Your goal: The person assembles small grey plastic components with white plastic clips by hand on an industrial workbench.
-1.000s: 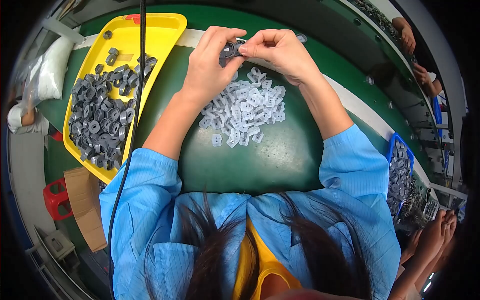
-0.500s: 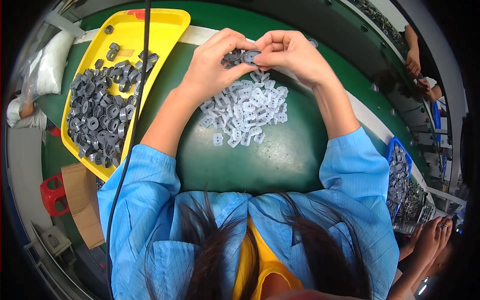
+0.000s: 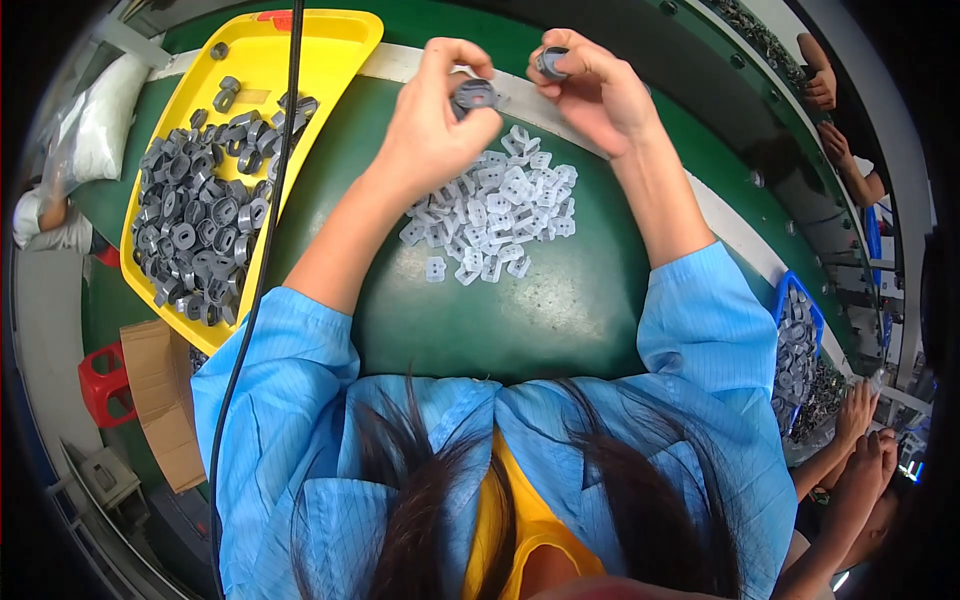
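Observation:
Above the far side of the table, my left hand (image 3: 436, 125) is closed around grey plastic rings (image 3: 475, 95); how many is partly hidden by the fingers. To its right, my right hand (image 3: 600, 95) pinches one dark grey ring (image 3: 551, 63) between thumb and fingers. The two hands are apart. Just below them lies a pile of small translucent white plastic clips (image 3: 490, 215) on the green table (image 3: 480, 335). At my left, a yellow tray (image 3: 335, 50) holds a heap of similar grey rings (image 3: 200, 225).
A black cable (image 3: 262, 270) hangs in front of the tray. Beyond the table runs a green conveyor belt (image 3: 700, 130). At right stands a blue bin (image 3: 779, 290) of grey parts, near co-workers' hands (image 3: 865, 450). A cardboard box (image 3: 160, 400) and red stool (image 3: 103, 385) are at lower left.
My hands have moved apart. Before, they met over the grey parts; now the right hand has drawn up and right with one ring, while the left keeps its rings.

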`<state>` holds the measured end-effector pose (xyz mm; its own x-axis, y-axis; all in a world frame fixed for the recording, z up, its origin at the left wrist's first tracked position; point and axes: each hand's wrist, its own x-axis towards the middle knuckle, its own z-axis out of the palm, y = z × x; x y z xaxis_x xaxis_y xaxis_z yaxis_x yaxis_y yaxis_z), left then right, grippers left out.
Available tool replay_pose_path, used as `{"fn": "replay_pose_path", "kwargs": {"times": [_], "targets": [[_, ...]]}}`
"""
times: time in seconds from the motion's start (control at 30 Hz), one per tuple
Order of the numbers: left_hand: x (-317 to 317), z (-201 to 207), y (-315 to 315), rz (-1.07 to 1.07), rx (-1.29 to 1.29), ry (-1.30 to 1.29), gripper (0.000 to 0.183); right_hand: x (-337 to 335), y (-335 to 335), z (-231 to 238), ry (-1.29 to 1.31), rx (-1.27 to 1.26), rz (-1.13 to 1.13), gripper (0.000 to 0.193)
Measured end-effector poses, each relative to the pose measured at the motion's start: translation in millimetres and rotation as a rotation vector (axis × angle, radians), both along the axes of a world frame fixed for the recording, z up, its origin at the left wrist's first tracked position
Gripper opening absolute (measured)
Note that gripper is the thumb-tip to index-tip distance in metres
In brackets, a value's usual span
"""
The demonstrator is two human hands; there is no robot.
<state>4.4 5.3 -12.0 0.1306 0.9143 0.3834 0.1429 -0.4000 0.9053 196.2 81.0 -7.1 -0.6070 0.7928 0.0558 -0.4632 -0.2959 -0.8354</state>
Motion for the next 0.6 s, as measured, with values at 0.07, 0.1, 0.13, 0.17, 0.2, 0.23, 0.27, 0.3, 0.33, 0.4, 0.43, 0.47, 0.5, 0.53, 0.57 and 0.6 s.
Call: {"fn": "replay_pose_path", "kwargs": {"times": [0.07,0.1,0.13,0.17,0.2,0.23,0.27,0.3,0.33,0.4,0.43,0.47,0.5,0.53,0.57,0.6], "targets": [[-11,-7,12,0.139,-0.178,0.123,0.032,9,11,-9,-0.254,0.040,-0.201,0.020],[-18,-8,17,0.121,-0.287,0.142,0.035,12,16,-15,-0.509,0.159,-0.377,0.021],[-21,-10,18,0.121,-0.291,0.142,0.035,16,21,-21,-0.765,0.279,-0.548,0.022],[-23,-14,20,0.142,-0.221,0.120,0.038,21,27,-26,-0.905,0.358,-0.569,0.026],[-25,-16,21,0.163,-0.151,0.097,0.042,26,29,-33,-0.906,0.355,-0.569,0.026],[-28,-16,22,0.193,-0.135,0.117,0.047,26,28,-34,-1.081,0.560,-0.656,0.025],[-29,-18,23,0.195,-0.136,0.115,0.047,26,27,-34,-1.252,0.771,-0.739,0.025],[-30,-20,23,0.244,-0.122,0.178,0.045,24,24,-34,-1.253,0.773,-0.736,0.025],[-32,-20,23,0.296,-0.105,0.239,0.043,18,19,-29,-1.252,0.961,-0.798,0.023],[-31,-15,20,0.294,-0.161,0.269,0.040,1,5,-15,-1.167,1.029,-0.742,0.016],[-29,-14,21,0.277,-0.220,0.300,0.037,-8,-4,-10,-1.123,0.974,-0.633,0.018],[-28,-14,20,0.278,-0.219,0.299,0.037,-17,-12,-8,-1.072,0.917,-0.521,0.019],[-27,-14,20,0.279,-0.184,0.277,0.034,-25,-17,-8,-1.066,0.981,-0.472,0.021],[-27,-15,19,0.279,-0.150,0.255,0.031,-30,-21,-10,-1.060,1.043,-0.423,0.023],[-27,-20,21,0.261,-0.119,0.236,0.033,-33,-21,-13,-1.019,1.061,-0.397,0.022],[-27,-20,21,0.259,-0.122,0.237,0.033,-32,-21,-14,-1.020,1.057,-0.397,0.022]]}}
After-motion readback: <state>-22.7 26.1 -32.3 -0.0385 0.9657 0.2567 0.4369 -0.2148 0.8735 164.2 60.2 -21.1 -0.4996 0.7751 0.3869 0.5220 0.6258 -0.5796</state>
